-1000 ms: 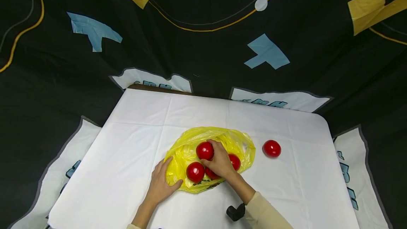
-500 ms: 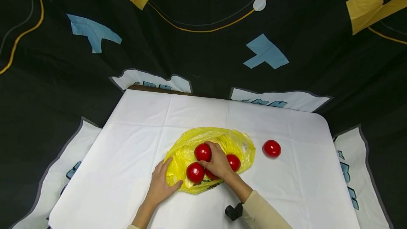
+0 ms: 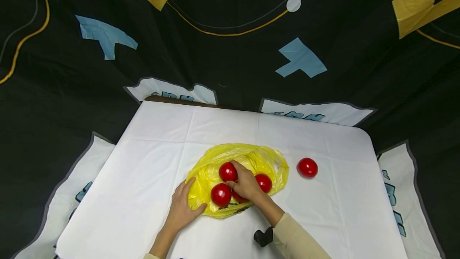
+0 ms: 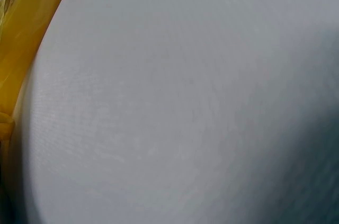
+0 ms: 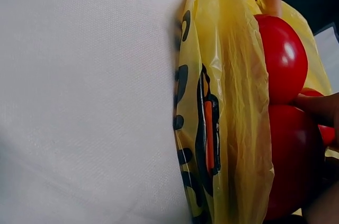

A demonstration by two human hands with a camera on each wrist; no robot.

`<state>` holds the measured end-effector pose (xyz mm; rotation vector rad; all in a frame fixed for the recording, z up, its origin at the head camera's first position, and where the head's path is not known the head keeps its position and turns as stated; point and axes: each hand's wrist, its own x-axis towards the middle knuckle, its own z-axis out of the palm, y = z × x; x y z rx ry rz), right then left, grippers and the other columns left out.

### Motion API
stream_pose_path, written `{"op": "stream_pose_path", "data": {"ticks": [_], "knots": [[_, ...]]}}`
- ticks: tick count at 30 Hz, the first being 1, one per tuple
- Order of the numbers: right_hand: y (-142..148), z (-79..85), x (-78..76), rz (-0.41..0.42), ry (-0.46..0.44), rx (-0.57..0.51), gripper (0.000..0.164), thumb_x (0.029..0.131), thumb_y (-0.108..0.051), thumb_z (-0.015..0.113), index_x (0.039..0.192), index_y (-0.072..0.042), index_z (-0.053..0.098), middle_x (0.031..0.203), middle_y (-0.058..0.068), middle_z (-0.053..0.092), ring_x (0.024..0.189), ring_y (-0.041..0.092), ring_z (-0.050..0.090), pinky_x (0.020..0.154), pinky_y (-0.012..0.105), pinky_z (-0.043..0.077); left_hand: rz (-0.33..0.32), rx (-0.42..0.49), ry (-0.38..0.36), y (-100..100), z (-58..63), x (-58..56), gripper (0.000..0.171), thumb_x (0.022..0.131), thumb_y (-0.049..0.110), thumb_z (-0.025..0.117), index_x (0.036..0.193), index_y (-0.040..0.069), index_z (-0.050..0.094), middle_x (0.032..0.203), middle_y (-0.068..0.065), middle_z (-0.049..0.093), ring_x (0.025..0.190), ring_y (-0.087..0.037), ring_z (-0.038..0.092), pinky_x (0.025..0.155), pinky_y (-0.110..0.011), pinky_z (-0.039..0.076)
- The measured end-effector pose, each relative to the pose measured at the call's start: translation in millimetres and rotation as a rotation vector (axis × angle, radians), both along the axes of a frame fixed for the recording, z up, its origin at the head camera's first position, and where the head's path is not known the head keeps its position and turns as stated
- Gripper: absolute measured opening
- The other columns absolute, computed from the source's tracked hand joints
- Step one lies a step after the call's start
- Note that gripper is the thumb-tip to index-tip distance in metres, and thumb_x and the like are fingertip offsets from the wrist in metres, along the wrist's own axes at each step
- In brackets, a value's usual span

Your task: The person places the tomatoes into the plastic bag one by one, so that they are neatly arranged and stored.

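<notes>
A yellow plastic bag point(image 3: 237, 151) lies with its mouth spread wide, holding several shiny, tomato-like red balls. My left hand point(image 3: 182, 205) grips the bag's left rim, fingers and thumb spread along its edge. Inside the bag, my right hand point(image 3: 246, 181) curls round the upper red ball point(image 3: 228, 172) from its right side. Just below sits another red ball point(image 3: 221, 195); a third red ball point(image 3: 264, 183) is right of the hand, and one more is mostly hidden under it. In the right wrist view, two red balls show large behind the bag's printed side point(image 5: 228, 102).
One loose red ball point(image 3: 307, 168) rests on the white-covered table point(image 3: 143, 163), right of the bag. A black device point(image 3: 263, 237) is at my right sleeve point(image 3: 298, 237). Behind the table hangs a black cloth point(image 3: 215, 59) with taped-on shapes.
My right hand has shifted slightly left and down with the upper red ball, closer to the ball below it. The left hand and the bag stay in place.
</notes>
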<state>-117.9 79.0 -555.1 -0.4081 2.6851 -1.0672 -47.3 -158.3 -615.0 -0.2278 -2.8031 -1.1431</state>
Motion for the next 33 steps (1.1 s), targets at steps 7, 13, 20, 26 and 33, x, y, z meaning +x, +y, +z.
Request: {"op": "stream_pose_path", "data": {"ticks": [7,13,20,26,33], "knots": [[-1,0.4,-3.3,0.026,-0.033,0.014,0.069,0.083,-0.016,0.072,0.143,-0.008,0.038,0.142,0.012,0.044,0.127,0.030,0.045,0.104,0.046,0.037,-0.002,0.002,0.011,0,0.9,-1.3,0.091,0.067,0.036,0.080,0.143,0.011,0.038,0.140,-0.014,0.038,0.126,-0.030,0.036,0.100,-0.054,0.029],[-2,0.4,-4.6,0.028,-0.039,0.018,0.070,0.082,-0.016,0.073,0.143,-0.008,0.038,0.141,0.013,0.044,0.125,0.030,0.045,0.104,0.046,0.037,0.001,0.005,0.015,-1,0.4,-1.5,0.091,0.066,0.036,0.081,0.143,0.012,0.038,0.140,-0.014,0.038,0.126,-0.031,0.036,0.100,-0.055,0.029],[1,4.8,-2.6,0.017,-0.056,0.022,0.074,0.080,-0.017,0.075,0.143,-0.007,0.037,0.141,0.015,0.043,0.125,0.032,0.045,0.102,0.048,0.038,0.004,-0.003,0.010,-1,-4.2,0.8,0.093,0.066,0.037,0.081,0.143,0.012,0.037,0.141,-0.014,0.037,0.127,-0.031,0.035,0.100,-0.057,0.029],[8,12.7,-3.5,-0.007,-0.001,-0.010,0.071,0.079,-0.020,0.076,0.139,-0.007,0.041,0.136,0.016,0.046,0.122,0.033,0.047,0.101,0.048,0.040,-0.001,0.001,0.021,-1,-4.7,0.9,0.091,0.067,0.036,0.081,0.143,0.012,0.037,0.140,-0.013,0.038,0.127,-0.030,0.035,0.099,-0.055,0.029],[21,23.3,-1.0,-0.063,-0.017,-0.082,0.064,0.081,-0.021,0.075,0.137,-0.010,0.045,0.132,0.016,0.049,0.115,0.034,0.051,0.094,0.048,0.045,-0.006,-0.011,0.019,-1,-5.3,-0.5,0.093,0.067,0.037,0.081,0.144,0.011,0.036,0.140,-0.013,0.037,0.128,-0.030,0.034,0.100,-0.056,0.028]]}}
